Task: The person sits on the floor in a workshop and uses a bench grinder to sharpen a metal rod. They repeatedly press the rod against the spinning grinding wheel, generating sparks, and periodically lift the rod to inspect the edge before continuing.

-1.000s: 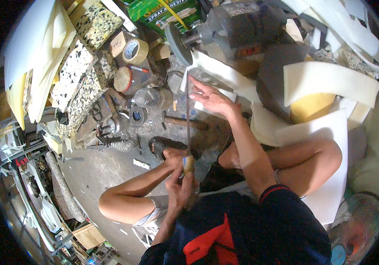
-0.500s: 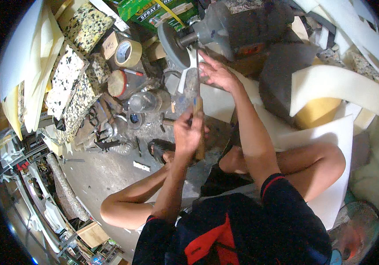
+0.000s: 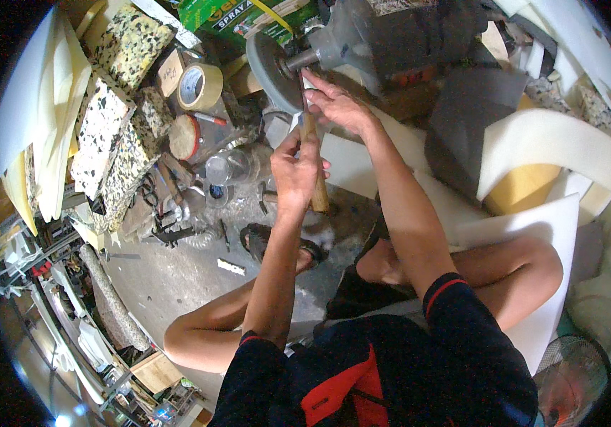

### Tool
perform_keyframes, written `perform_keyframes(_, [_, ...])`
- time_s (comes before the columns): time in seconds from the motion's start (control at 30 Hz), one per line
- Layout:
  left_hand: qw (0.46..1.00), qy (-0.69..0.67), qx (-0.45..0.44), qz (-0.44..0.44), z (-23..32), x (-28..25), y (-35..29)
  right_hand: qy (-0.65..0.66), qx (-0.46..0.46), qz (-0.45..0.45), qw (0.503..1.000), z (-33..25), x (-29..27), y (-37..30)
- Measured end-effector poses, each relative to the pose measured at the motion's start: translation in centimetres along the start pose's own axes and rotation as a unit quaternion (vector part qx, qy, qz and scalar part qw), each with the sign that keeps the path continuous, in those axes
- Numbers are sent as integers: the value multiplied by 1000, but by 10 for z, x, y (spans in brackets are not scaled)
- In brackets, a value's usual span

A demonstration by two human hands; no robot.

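In the head view, the long thin blade is in the upper middle of the frame, right by the round grey grinding wheel. The left hand has its fingers wrapped tight around the wooden handle of that blade. A second ago this hand and the handle were low down, near the middle bottom, with a lot of blade sticking out above. Now both have slid up the frame, and the top end of the handle is just below the wheel. The right hand has stayed up near the wheel, with its fingers held out straight and not curled around anything. They lie along the side of the blade, but I cannot tell how hard they press. I think all this means the part of the blade next to the wheel is now the part close to the handle, not the far end. I cannot see for sure if the metal touches the wheel, and the tip is hard to make out. The grey motor sits at the top right of the wheel.
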State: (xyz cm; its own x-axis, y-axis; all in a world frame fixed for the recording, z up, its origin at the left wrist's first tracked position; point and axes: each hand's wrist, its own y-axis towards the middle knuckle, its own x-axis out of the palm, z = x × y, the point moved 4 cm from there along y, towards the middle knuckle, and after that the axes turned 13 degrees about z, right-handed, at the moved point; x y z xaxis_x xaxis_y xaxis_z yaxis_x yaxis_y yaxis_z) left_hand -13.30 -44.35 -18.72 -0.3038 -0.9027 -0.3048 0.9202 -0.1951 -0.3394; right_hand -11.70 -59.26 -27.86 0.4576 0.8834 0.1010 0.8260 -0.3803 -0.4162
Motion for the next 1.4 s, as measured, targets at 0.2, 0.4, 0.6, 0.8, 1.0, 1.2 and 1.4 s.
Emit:
perform_keyframes(0.2, [1000, 4, 10, -2, -3, 3, 4, 14, -30, 7, 999, -1, 1, -1])
perform_keyframes(0.4, [1000, -5, -7, -7, -4, 5, 8, 40, -24, -14, 999, -4, 1, -7])
perform_keyframes(0.6, [1000, -5, 3, -11, 1, -2, -12, 33, -77, -6, 996, 2, 3, -11])
perform_keyframes(0.8, [1000, 25, -18, -2, -3, -24, -45, 10, -64, 3, 998, -9, 4, -24])
perform_keyframes(1.0, [1000, 0, -24, -16, -5, -42, -81, -8, -64, 3, 998, 0, 2, -24])
perform_keyframes(1.2, [998, 26, -33, -48, -7, -61, -111, -29, -75, -9, 997, 5, 1, -26])
perform_keyframes(1.4, [999, 26, -41, -10, -29, -83, -134, -79, -59, -5, 995, -12, 3, -48])
